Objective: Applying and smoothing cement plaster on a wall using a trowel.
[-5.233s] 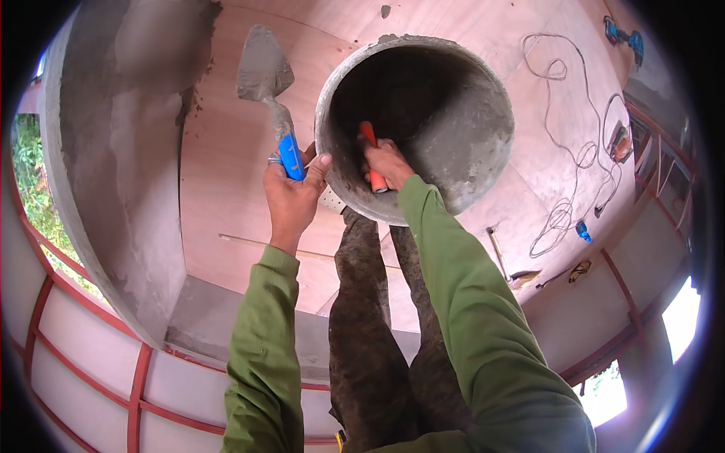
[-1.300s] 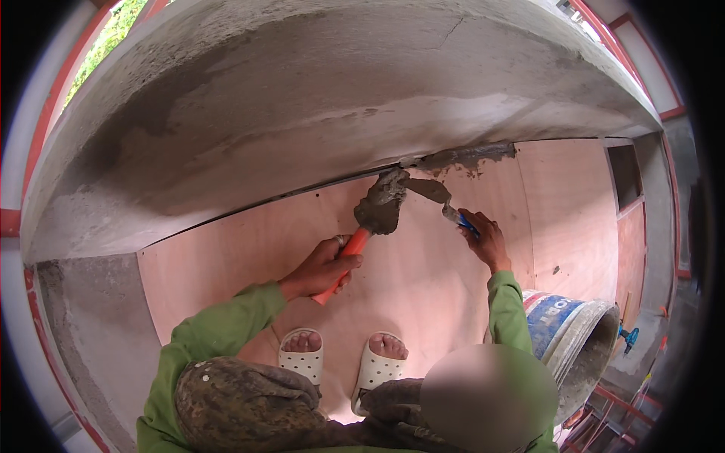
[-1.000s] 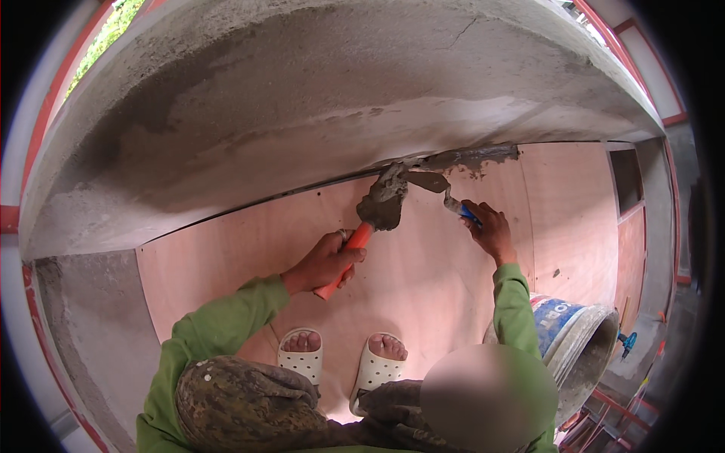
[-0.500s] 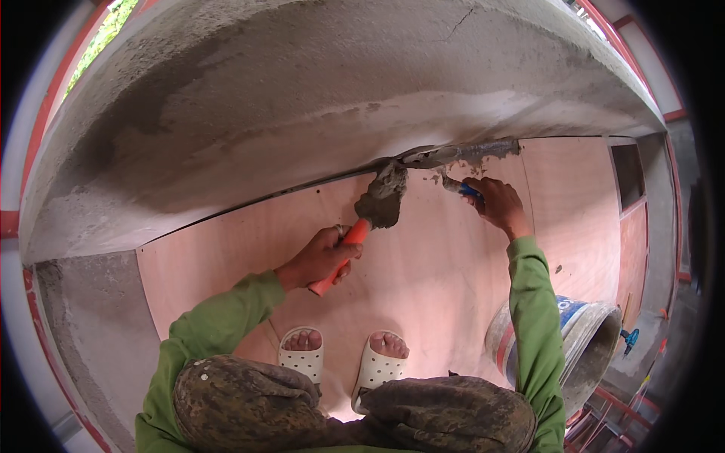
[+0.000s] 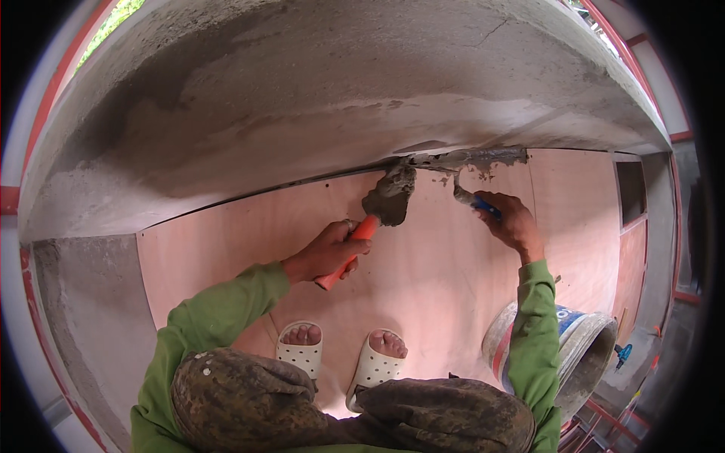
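Observation:
My left hand (image 5: pixel 334 249) is closed round the red handle (image 5: pixel 353 253) of a trowel; its blade is loaded with grey mortar (image 5: pixel 388 198) and lies close to the joint where the concrete (image 5: pixel 332 98) meets the pink plywood (image 5: pixel 445 272). In my right hand (image 5: pixel 511 224) is a trowel with a blue grip (image 5: pixel 485 207). That trowel's blade is at the seam, right of the loaded one and mostly hard to make out. A ragged strip of wet mortar (image 5: pixel 487 158) runs rightward along the seam.
A mortar-caked bucket (image 5: pixel 596 336) lies on its side by my right forearm, with a teal power tool (image 5: pixel 622 355) beyond it. My sandalled feet (image 5: pixel 377 361) rest on the plywood. A dark rectangular opening (image 5: pixel 630 189) is at the right, and red framing edges the view.
Since the oldest frame the view turned from the bucket to the seam and the trowels swapped hands. In the last second my right hand moved right, and its blade sank toward the seam.

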A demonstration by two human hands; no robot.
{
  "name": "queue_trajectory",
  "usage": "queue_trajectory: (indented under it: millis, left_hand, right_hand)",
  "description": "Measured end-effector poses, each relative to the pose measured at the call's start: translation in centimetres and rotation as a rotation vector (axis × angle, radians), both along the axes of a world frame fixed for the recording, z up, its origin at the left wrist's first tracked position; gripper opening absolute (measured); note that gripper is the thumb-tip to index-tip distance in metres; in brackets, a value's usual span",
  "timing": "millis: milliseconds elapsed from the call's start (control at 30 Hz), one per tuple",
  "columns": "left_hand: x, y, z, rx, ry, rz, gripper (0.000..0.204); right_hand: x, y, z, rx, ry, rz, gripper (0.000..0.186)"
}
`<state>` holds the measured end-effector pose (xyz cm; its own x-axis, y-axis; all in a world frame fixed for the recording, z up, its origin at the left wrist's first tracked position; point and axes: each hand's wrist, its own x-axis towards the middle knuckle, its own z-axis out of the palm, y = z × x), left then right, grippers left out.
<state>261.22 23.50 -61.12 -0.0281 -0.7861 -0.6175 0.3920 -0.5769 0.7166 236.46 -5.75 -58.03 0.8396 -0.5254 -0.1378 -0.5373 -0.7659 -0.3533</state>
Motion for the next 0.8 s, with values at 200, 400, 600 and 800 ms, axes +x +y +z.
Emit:
queue_trajectory:
  millis: [200, 400, 600, 800]
  left_hand:
    - [-0.3, -0.4, 0.2, 0.025, -0.03, -0.016, 0.03]
    - [-0.3, 0.3, 0.1, 0.018, -0.079, 0.01, 0.044]
    - [0.0, 0.9, 0.1, 0.04, -0.117, 0.005, 0.05]
    - [0.1, 1.5, 1.3, 0.042, -0.11, 0.034, 0.036]
  right_hand:
    - [1.2, 1.4, -1.2, -0.076, 0.027, 0.087, 0.036]
    - [1.9, 0.5, -2.1, -0.059, 0.044, 0.115, 0.035]
    - [3.8, 0.7, -3.5, -0.055, 0.06, 0.151, 0.033]
    - [5.9, 1.0, -2.5, -0.073, 0.108, 0.199, 0.034]
